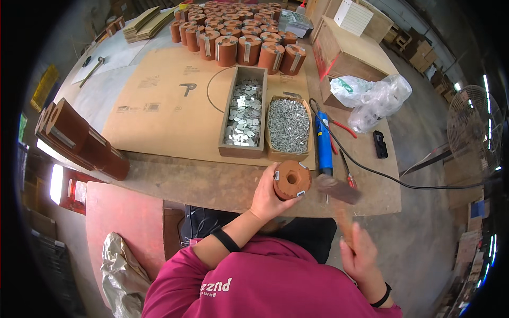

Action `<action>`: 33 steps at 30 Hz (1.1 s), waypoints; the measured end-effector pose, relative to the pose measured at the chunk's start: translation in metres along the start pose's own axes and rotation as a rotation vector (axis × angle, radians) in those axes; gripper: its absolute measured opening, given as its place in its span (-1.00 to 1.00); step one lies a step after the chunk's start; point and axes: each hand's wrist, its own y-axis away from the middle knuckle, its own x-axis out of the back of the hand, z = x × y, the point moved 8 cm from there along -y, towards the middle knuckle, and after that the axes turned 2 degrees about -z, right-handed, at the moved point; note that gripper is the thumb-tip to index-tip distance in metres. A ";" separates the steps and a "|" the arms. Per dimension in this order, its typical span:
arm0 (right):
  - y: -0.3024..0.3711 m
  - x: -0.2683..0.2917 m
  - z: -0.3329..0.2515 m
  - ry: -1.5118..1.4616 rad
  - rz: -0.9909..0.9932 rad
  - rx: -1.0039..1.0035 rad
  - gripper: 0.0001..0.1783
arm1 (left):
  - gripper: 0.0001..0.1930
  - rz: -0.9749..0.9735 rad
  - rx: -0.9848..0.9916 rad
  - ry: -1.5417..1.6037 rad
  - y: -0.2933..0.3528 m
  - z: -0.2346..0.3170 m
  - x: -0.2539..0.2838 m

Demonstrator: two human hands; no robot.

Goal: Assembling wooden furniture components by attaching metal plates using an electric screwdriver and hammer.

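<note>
My left hand [264, 197] is wrapped round a reddish-brown cylinder [297, 190] at the table's front edge. The cylinder's end faces up, with a hole in the middle and small metal strips at its rim. To the right, my right hand [362, 255] grips the wooden handle of a hammer [338, 189], whose head is smeared by motion and stands apart from the cylinder. Beyond the cylinder lie a long wooden box [242, 151] of small flat metal plates and a cardboard box [288, 156] of metal screws or nails. A blue power screwdriver [323, 140] lies beside them.
Many similar cylinders [226, 50] stand at the back, and others [90, 140] are stacked at left. Red-handled pliers [344, 129], a black cable [419, 186], plastic bags [382, 100] and a black object [380, 144] lie at right. Another hammer [93, 72] rests far left.
</note>
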 end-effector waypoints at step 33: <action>0.003 -0.001 0.008 -0.033 0.068 -0.021 -0.45 | -0.02 -0.010 0.035 -0.008 0.000 -0.002 -0.001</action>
